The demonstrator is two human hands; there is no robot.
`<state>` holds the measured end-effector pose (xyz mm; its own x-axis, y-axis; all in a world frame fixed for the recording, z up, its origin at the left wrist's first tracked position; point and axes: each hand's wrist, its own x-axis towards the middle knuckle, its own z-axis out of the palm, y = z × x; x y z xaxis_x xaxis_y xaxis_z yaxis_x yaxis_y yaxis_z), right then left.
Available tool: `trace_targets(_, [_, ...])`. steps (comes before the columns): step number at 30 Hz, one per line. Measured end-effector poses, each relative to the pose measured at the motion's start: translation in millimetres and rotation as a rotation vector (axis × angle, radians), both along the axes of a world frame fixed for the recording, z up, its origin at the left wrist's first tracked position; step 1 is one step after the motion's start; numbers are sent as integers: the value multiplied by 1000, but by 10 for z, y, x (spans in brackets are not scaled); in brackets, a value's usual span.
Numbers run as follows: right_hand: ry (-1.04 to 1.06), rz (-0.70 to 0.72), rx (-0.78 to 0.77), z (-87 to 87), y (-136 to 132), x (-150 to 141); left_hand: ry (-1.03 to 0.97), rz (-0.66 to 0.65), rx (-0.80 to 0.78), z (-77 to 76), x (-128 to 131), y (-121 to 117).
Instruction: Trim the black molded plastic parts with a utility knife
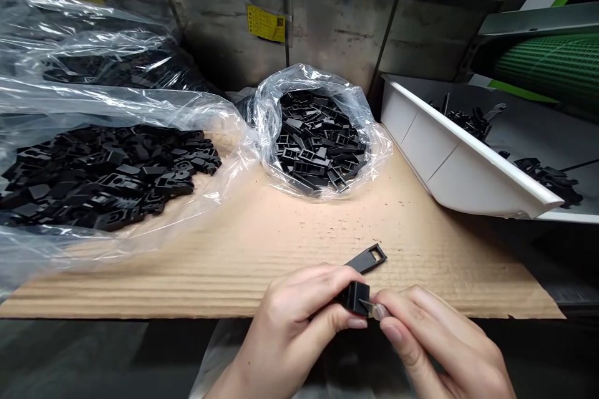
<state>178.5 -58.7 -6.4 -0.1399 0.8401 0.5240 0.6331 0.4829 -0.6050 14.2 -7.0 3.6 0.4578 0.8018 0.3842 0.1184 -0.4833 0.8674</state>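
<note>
Left fingers grip black plastic part; right fingers pinch blade against it.

Matt black plastic parts sit in glossy polythene bags on corrugated cardboard.

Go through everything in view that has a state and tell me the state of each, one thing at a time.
Left hand: gripping the black plastic part.
Right hand: fingers pinching the small metal blade.
Black plastic part: held, slotted tab sticking out.
Small metal blade: against the part.
Nearer clear bag: open, full of black parts.
Left clear bag: spread open, black parts heaped inside.
White tray: holding black parts.
Cardboard sheet: flat, flecked with dark bits.
</note>
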Motion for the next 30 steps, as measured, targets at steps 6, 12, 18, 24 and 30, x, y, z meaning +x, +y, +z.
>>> trace_targets(6, [-110,-237,143,-15,74,178,13,-107,-84,35,-36,-16])
trace_targets(12, [47,-168,-49,64,18,142,43,-72,-44,22,-38,16])
trace_targets(18, [99,-72,-94,101,73,-48,65,-66,35,-11,-32,2])
trace_targets(24, [150,-52,-85,91,99,-54,46,-17,82,-14,-3,-20])
trace_targets(30, [7,65,-143,-2,10,-104,33,89,61,-42,47,-8])
